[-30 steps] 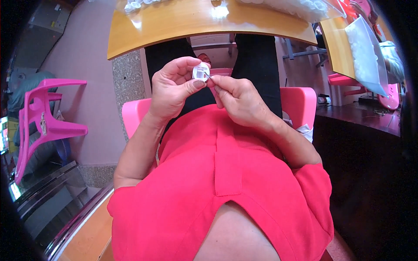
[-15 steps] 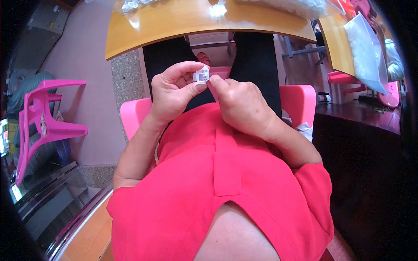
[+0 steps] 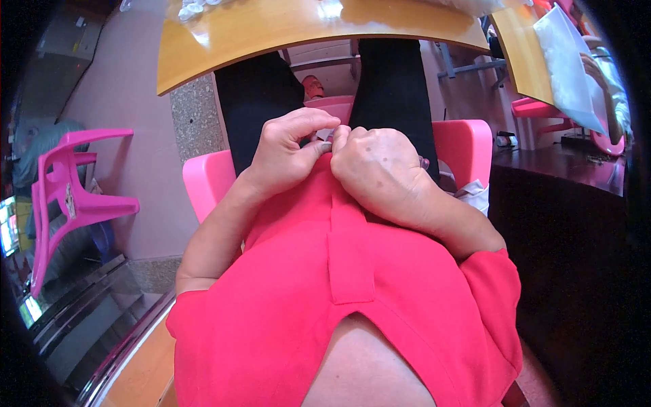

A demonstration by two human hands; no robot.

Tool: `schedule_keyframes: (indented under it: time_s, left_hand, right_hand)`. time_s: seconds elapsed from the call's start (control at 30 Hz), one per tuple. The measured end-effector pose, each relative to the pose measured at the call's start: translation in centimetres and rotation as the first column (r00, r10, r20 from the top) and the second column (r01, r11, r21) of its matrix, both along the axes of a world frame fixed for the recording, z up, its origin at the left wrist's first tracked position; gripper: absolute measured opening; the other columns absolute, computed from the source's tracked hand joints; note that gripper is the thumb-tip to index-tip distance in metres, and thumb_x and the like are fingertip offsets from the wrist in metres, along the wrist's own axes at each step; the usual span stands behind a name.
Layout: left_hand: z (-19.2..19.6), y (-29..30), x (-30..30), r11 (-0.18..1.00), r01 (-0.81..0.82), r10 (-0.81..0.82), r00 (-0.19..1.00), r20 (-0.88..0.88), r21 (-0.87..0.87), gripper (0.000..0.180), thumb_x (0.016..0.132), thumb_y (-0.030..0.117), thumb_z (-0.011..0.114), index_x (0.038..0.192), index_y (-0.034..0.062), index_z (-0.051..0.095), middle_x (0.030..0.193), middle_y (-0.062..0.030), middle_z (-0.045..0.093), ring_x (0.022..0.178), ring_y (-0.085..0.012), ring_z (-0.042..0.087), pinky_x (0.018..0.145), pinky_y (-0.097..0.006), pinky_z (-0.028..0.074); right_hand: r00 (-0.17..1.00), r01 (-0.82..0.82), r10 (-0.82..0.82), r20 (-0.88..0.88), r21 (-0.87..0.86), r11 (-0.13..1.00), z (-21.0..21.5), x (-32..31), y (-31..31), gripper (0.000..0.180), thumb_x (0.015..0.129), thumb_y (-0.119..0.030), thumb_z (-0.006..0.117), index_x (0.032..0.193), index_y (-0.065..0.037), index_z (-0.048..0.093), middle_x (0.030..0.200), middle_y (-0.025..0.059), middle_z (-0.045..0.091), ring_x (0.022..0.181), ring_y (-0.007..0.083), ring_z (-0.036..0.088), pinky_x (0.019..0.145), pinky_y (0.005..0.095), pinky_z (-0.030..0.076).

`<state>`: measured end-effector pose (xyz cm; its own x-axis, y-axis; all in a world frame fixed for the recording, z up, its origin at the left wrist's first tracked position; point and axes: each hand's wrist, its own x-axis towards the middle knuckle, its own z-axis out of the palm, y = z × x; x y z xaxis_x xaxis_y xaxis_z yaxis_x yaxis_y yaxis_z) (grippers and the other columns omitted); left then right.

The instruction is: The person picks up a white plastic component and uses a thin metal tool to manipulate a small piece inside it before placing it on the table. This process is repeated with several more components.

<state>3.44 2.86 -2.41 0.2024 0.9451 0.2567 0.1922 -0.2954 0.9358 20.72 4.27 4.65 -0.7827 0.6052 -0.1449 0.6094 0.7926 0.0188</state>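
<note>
Peeking between hands [image 3: 286,150] [image 3: 378,168], white piece [image 3: 324,136]

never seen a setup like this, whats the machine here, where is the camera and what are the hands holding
There is no machine: these are a person's bare hands, seen by a fisheye camera worn on their head, looking down. That lens bends straight edges. The left hand pinches a small pale piece, mostly hidden by fingers. The right hand is close against it; what it grips is hidden. On the yellow-brown table ahead lie small white pieces.
</note>
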Motion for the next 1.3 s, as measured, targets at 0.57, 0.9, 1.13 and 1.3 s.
schedule_keyframes:
  time_s: [0.57, 0.9, 1.13, 1.3]
  left_hand:
    - [1.6, 0.6, -3.3, 0.946, 0.249, -0.044, 0.732, 0.679, -0.208, 0.044, 0.081, 0.005, 0.070, 0.122, -0.0041, 0.056, 0.107, -0.0161, 0.064, 0.090, -0.0189, 0.065, 0.078, -0.029, 0.056]
    - [1.6, 0.3, -3.3, 0.924, 0.301, -0.056, 0.713, 0.699, -0.234, 0.042, 0.087, 0.011, 0.065, 0.125, -0.0042, 0.054, 0.106, -0.0159, 0.064, 0.086, -0.0182, 0.064, 0.074, -0.027, 0.053]
    - [1.9, 0.2, -2.7, 0.944, 0.255, -0.090, 0.808, 0.582, -0.209, 0.036, 0.089, 0.009, 0.062, 0.123, -0.0018, 0.057, 0.100, -0.0089, 0.059, 0.084, -0.0142, 0.059, 0.072, -0.024, 0.049]
    - [1.9, 0.3, -2.5, 0.948, 0.236, -0.102, 0.860, 0.500, -0.212, 0.034, 0.089, 0.006, 0.062, 0.122, -0.0006, 0.059, 0.100, -0.0076, 0.059, 0.084, -0.0134, 0.058, 0.072, -0.023, 0.049]
  right_hand:
    - [0.882, 0.030, -0.123, -0.455, -0.206, 0.978, 1.4, 1.5, 1.8, 0.024, 0.075, 0.005, 0.058, 0.099, 0.002, 0.056, 0.069, 0.0170, 0.060, 0.062, 0.0331, 0.063, 0.053, 0.0398, 0.051]
    - [0.872, -0.010, -0.105, -0.477, -0.233, 0.972, 1.7, 1.3, 1.5, 0.026, 0.073, 0.005, 0.059, 0.099, 0.002, 0.055, 0.070, 0.0170, 0.061, 0.063, 0.0331, 0.064, 0.053, 0.0388, 0.051]
    - [0.881, -0.014, -0.091, -0.463, -0.218, 0.976, 1.1, 0.9, 1.1, 0.026, 0.074, 0.003, 0.059, 0.099, 0.000, 0.055, 0.069, 0.0162, 0.060, 0.062, 0.0322, 0.064, 0.052, 0.0388, 0.051]
    - [0.906, 0.008, -0.077, -0.415, -0.166, 0.986, 0.6, 0.3, 1.0, 0.023, 0.076, -0.001, 0.058, 0.099, 0.001, 0.055, 0.069, 0.0153, 0.060, 0.062, 0.0296, 0.064, 0.052, 0.0367, 0.052]
